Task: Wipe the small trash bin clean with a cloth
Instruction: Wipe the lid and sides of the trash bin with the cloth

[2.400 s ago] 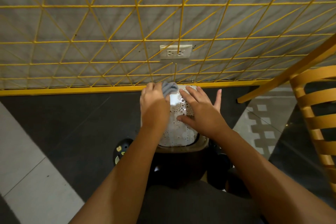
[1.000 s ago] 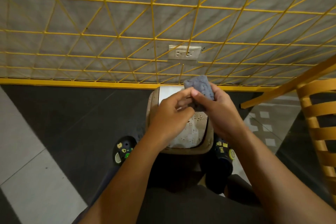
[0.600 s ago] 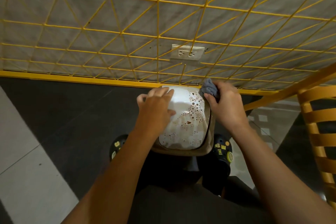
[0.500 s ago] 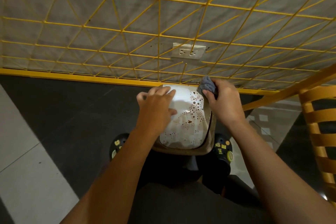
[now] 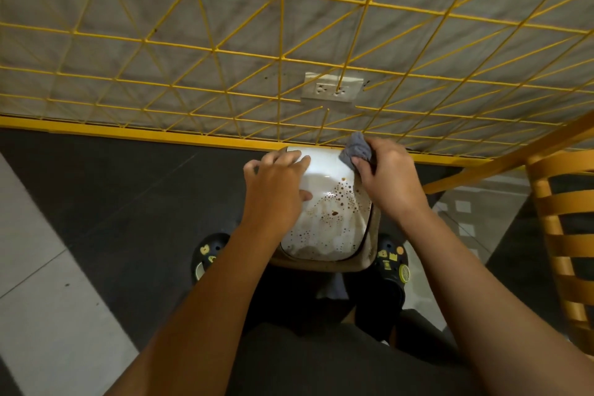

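The small trash bin (image 5: 328, 222) stands on the floor between my feet, seen from above, with a white lid speckled with brown spots and a tan rim. My left hand (image 5: 273, 190) lies on the lid's left side, fingers spread over its far left corner and thumb on the lid. My right hand (image 5: 385, 177) grips a bunched grey cloth (image 5: 355, 149) at the bin's far right corner, against the rim.
A yellow wire grid (image 5: 283, 51) with a yellow base bar stands just behind the bin, with a wall socket (image 5: 332, 92) behind it. A yellow wooden chair (image 5: 565, 235) is at the right. My dark clogs (image 5: 390, 267) flank the bin on dark and light floor tiles.
The cloth passed from my left hand to my right, which carried it to the bin's far right corner. My left hand settled on the lid's left side.
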`<state>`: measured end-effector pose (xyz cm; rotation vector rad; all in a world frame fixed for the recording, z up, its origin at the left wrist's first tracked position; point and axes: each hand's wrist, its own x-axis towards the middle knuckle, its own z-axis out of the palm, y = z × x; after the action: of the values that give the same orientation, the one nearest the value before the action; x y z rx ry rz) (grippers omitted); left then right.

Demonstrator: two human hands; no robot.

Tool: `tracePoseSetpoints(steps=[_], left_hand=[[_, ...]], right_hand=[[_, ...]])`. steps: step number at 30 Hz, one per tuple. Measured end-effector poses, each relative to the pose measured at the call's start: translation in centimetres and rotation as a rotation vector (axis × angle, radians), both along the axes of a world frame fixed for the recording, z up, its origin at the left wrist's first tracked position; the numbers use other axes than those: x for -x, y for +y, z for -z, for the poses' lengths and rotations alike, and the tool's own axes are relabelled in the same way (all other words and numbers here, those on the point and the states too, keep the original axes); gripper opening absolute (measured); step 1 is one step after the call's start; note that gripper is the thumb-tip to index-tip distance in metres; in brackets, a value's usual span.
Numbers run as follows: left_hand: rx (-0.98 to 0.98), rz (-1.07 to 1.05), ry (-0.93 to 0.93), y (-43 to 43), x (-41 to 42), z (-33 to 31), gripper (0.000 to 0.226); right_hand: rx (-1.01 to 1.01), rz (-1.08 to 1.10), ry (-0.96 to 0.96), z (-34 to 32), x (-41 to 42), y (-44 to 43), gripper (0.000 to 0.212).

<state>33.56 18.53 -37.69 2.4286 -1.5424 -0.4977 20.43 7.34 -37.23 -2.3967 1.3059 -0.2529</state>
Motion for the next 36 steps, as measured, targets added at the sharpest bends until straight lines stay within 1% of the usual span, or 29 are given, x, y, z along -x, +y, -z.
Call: tracePoseSetpoints(steps=[2, 5, 7, 9, 13, 15, 17, 19, 21, 24, 28, 31, 33, 36], left_hand=[[-0.001, 0.020, 0.010, -0.2, 0.0, 0.0, 0.060], [0.009, 0.017, 0.065, -0.3, -0.1, 0.0, 0.063], [0.014, 0.014, 0.084, -0.3, -0.1, 0.0, 0.063], [0.013, 0.013, 0.092, -0.3, -0.2, 0.0, 0.063], [0.007, 0.015, 0.097, -0.3, -0.2, 0.2, 0.063], [-0.004, 0.022, 0.079, -0.4, -0.1, 0.2, 0.063], [-0.018, 0.032, 0.053, -0.6, 0.0, 0.2, 0.063], [-0.025, 0.041, 0.027, -0.6, 0.1, 0.2, 0.061], [-0.023, 0.037, 0.022, -0.6, 0.1, 0.2, 0.060], [-0.020, 0.022, 0.059, -0.6, 0.1, 0.2, 0.061], [-0.008, 0.002, 0.106, -0.5, 0.2, 0.3, 0.062], [-0.018, 0.009, 0.088, -0.6, 0.2, 0.1, 0.062], [-0.026, 0.017, 0.078, -0.6, 0.1, 0.0, 0.063], [-0.023, 0.022, 0.079, -0.5, 0.1, 0.0, 0.063]], right_hand=[[-0.013, -0.019, -0.034, 0.2, -1.0, 0.3, 0.023], [-0.067, -0.132, -0.088, 0.1, -1.8, 1.3, 0.023], [-0.049, -0.235, -0.073, 0.2, -1.3, 1.8, 0.025], [-0.019, -0.278, -0.043, 0.1, -0.5, 1.9, 0.027], [0.018, -0.138, -0.037, 0.0, 0.6, 0.1, 0.024], [-0.007, -0.053, -0.044, 0.0, 0.3, -0.9, 0.024], [-0.037, -0.015, -0.057, 0.2, -0.6, -1.1, 0.022], [-0.042, -0.045, -0.083, 0.4, -1.5, -0.7, 0.018], [-0.042, -0.109, -0.114, 0.5, -1.9, 0.1, 0.019], [-0.021, -0.162, -0.104, 0.5, -1.1, 0.6, 0.021], [0.001, -0.055, -0.072, 0.2, 0.0, -0.5, 0.022], [-0.012, -0.003, -0.088, 0.1, -1.0, -0.4, 0.024], [-0.022, -0.059, -0.110, 0.1, -1.7, 0.5, 0.023], [-0.035, -0.216, -0.122, -0.1, -1.3, 2.0, 0.023]])
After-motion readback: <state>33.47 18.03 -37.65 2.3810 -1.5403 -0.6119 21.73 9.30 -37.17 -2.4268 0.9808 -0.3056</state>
